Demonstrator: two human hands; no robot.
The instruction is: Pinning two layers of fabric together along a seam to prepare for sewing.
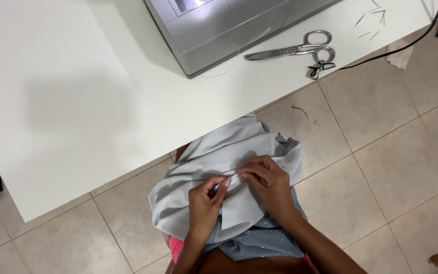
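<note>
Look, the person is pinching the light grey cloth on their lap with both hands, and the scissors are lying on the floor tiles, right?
Not quite. The scissors lie on the white table, beside the grey sewing machine, not on the floor tiles. The head view shows this. The rest holds: the left hand and right hand both pinch the light grey cloth on the lap.

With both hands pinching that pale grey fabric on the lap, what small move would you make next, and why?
Probably slide the left hand along the fold in the pale grey fabric while the right hand holds it: the fingertips meet at one spot, and the fabric beyond lies loose.
</note>
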